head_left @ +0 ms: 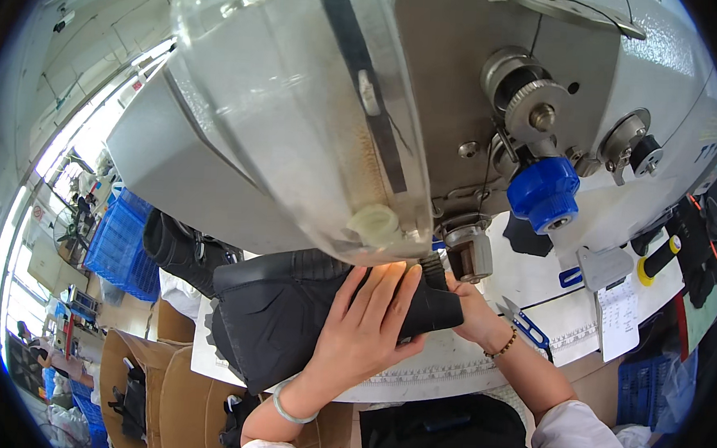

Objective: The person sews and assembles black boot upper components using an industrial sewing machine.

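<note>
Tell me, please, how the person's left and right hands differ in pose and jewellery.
The left hand lies across the top of the black workpiece, while the right hand is at its right end, fingers partly hidden. The left hand has a smooth pale bangle at its wrist; the right hand has a beaded bracelet. Both hands are bare.

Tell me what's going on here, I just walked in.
A person is working at a large sewing machine. Their left hand lies over a bulky black workpiece, and their right hand is at its right end, fingers partly hidden. Blue-handled snips lie on the white table near the right wrist.
</note>
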Motion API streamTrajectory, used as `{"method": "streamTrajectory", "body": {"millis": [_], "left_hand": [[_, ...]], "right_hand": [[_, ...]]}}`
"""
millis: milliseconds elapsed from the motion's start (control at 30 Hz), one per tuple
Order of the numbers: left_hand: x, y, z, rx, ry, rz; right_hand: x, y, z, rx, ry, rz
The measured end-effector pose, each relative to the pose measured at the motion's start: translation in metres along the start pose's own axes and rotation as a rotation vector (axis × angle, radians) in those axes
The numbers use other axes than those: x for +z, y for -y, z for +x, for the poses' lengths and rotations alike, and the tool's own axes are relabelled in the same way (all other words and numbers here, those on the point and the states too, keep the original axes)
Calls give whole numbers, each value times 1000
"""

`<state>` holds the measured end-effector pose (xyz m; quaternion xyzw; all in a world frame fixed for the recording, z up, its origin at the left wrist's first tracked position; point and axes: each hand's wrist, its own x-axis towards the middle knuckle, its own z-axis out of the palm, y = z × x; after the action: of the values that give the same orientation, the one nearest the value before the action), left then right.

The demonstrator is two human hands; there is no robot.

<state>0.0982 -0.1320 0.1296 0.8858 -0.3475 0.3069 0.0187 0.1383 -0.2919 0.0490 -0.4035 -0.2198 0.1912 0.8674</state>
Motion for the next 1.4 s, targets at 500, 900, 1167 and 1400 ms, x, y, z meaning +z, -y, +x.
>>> {"method": "streamTrajectory", "body": {"millis": [500,900,1167,1400], "left_hand": [[3,6,0,-1,-21,-103],[4,-1,-5,-70,9,21],[4,-5,-13,-138,27,138],[5,-9,-14,-120,6,143]], "right_hand": [[4,-1,-2,-8,-61,-28],[-1,-3,-1,12,-90,-78],[-2,-1,1,12,-68,-86],[0,3,-1,10,-67,-68]]}}
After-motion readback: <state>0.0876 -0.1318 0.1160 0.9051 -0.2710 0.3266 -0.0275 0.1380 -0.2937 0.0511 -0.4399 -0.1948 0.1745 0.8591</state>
